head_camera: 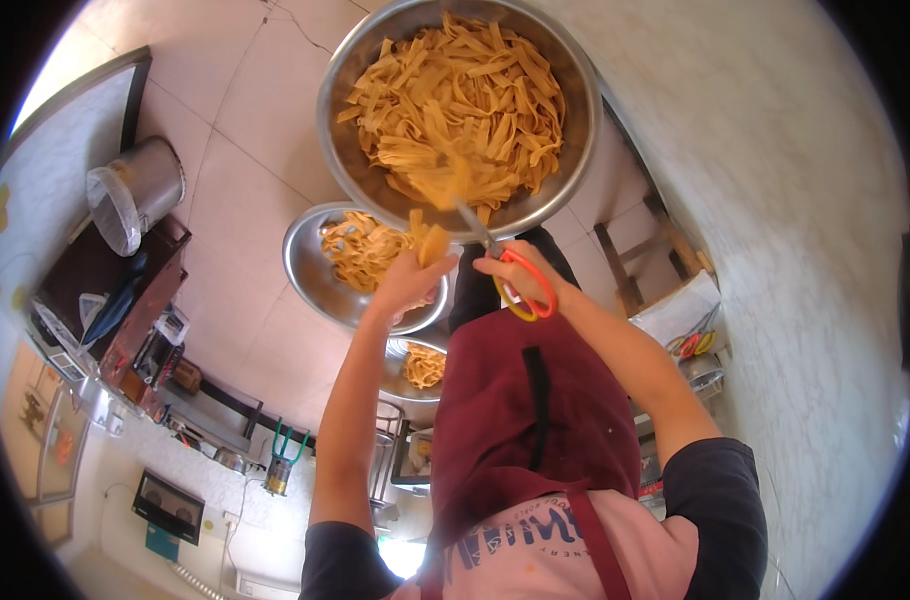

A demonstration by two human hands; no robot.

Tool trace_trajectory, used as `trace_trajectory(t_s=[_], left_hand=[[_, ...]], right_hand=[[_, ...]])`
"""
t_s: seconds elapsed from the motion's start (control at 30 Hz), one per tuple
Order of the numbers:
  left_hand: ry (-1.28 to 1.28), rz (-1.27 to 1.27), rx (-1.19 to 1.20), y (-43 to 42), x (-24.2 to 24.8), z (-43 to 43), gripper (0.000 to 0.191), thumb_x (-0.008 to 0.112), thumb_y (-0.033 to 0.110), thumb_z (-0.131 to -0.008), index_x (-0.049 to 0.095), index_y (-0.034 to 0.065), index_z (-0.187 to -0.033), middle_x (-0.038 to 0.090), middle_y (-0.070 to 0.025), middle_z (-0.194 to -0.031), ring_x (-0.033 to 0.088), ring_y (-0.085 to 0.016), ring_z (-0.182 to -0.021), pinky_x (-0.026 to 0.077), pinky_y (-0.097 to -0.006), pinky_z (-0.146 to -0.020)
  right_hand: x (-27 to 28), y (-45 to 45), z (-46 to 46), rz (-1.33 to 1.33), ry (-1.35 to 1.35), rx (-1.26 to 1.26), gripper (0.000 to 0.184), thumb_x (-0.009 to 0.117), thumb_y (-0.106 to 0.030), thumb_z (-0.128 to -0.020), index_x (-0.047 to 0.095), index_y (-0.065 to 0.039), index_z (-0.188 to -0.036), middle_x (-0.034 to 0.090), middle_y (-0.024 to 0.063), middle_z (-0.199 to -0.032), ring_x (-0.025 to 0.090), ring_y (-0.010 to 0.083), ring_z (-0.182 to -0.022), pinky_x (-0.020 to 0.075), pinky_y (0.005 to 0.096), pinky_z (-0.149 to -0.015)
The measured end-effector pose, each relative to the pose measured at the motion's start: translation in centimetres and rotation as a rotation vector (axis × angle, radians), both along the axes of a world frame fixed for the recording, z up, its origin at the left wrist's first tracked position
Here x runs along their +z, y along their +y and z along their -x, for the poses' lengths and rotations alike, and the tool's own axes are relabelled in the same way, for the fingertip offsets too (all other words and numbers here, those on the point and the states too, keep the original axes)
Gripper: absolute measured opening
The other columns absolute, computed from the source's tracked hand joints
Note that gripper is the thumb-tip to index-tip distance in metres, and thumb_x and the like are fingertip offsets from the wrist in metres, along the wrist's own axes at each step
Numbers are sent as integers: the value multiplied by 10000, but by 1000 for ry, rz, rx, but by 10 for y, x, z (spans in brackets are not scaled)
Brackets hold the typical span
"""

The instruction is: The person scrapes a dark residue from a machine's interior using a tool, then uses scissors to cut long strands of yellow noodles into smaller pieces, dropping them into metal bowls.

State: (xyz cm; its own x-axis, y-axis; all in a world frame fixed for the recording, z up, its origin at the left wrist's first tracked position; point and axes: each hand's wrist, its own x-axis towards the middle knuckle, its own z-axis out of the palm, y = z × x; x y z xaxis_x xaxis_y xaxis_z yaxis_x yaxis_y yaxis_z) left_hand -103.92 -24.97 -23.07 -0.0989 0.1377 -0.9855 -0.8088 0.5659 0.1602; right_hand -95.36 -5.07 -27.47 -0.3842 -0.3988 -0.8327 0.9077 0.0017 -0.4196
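My left hand grips a bunch of yellow-tan strips, which look like tofu skin. In my right hand is a pair of scissors with red and yellow handles; their blades point up to the rim of a large steel bowl. Cut strips fill much of that bowl, and some near the blades are blurred. Under my left hand stands a smaller steel bowl with more strips. A third steel bowl with strips sits closer to my body, partly hidden.
A wooden stool stands by the marbled wall at right. More scissors lie near it. At left, a metal bin with a plastic liner is beside a dark cabinet. Pale tiles cover the floor.
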Motion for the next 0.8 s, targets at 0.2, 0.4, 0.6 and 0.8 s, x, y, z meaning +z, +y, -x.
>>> trace_trajectory(t_s=[0.2,0.4,0.6,0.8], left_hand=[[161,-6,452,-23,-4,-22,188,654,194,-858,562,30,-860,500,16,-624,464,-74,-513,366,-219,-470],[177,89,621,-32,7,-48,175,651,190,-867,572,35,-877,515,8,-622,482,-75,-514,365,-211,-477],[48,113,634,-43,10,-71,158,647,159,-872,541,44,-892,521,11,-623,487,-69,-516,369,-207,-478],[29,124,773,-62,31,-82,123,588,114,-897,500,30,-907,467,-8,-642,425,-90,-521,356,-238,-507]], right_hand=[[-95,-11,-25,-277,172,350,491,685,-483,-808,516,-26,-869,577,121,-737,582,246,-671,456,350,-616],[-212,-101,7,-451,253,848,738,727,-574,-673,548,7,-1092,598,237,-1168,560,383,-1108,452,435,-923],[-292,-109,63,-519,169,558,798,676,-650,-699,562,-15,-1169,619,197,-1126,594,341,-1035,460,393,-895],[-299,34,107,-763,-32,159,833,640,-697,-716,565,42,-1090,634,192,-1014,609,288,-931,465,370,-843]])
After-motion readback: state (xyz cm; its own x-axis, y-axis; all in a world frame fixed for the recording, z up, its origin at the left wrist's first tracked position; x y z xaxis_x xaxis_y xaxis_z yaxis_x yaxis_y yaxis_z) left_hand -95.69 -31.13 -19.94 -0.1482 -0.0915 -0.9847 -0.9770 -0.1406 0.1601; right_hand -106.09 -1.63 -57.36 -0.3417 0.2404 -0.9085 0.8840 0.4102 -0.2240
